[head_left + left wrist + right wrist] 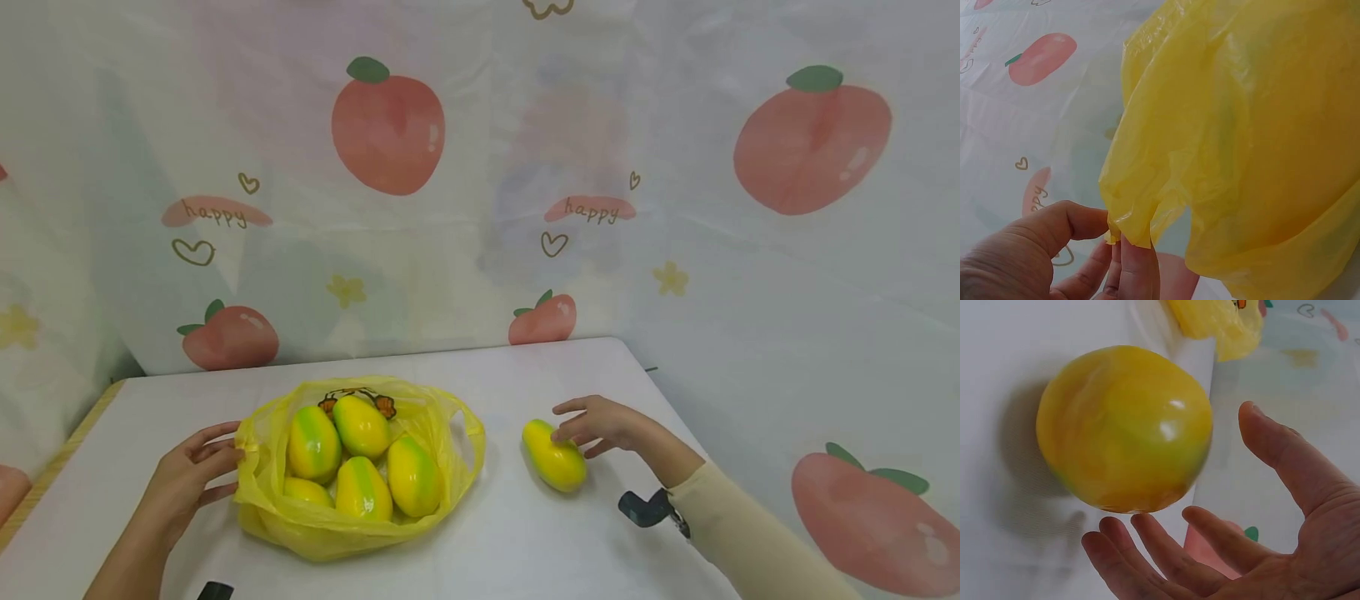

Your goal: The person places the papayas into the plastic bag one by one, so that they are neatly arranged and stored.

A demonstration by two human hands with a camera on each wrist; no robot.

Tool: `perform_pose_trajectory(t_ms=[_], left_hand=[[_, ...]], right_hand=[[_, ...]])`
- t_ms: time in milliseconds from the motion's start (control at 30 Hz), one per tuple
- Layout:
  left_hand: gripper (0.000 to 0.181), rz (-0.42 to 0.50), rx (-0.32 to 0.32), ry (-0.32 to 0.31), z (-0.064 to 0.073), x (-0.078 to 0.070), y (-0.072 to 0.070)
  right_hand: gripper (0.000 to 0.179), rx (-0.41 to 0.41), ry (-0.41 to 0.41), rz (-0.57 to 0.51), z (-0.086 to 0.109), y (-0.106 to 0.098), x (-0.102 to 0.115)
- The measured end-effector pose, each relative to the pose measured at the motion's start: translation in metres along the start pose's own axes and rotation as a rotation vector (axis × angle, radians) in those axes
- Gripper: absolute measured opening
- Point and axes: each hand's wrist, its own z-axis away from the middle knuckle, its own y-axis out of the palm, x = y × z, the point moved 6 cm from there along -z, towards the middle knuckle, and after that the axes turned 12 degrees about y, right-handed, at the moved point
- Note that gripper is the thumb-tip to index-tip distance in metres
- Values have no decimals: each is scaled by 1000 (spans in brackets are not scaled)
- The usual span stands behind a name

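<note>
A yellow plastic bag [322, 542] stands with its mouth spread wide, several yellow-green mangoes [315, 444] lying inside. At its left edge my left hand [183, 475] pinches the bag's handle; the left wrist view shows thumb and fingers [1136, 269] closed on the thin plastic [1141, 212]. To the right of the bag, a single mango [555, 458] lies on the table. My right hand [603, 423] reaches over it with spread fingers. In the right wrist view the fingertips [1141, 520] are right at the mango's [1122, 425] side, the thumb standing apart from it.
The white table [495, 550] has a wooden edge [63, 450] showing at the left. A cloth [465, 250] printed with peaches hangs behind and at the sides. A black wrist mount [645, 508] sits under the right sleeve [750, 533].
</note>
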Motion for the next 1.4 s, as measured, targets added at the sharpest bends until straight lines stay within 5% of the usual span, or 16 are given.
perform_pose_trajectory(t_ms=[1400], left_hand=[[61,-12,-26,10,0,-1,0]], right_hand=[[73,56,55,-24,-15,17,-19]])
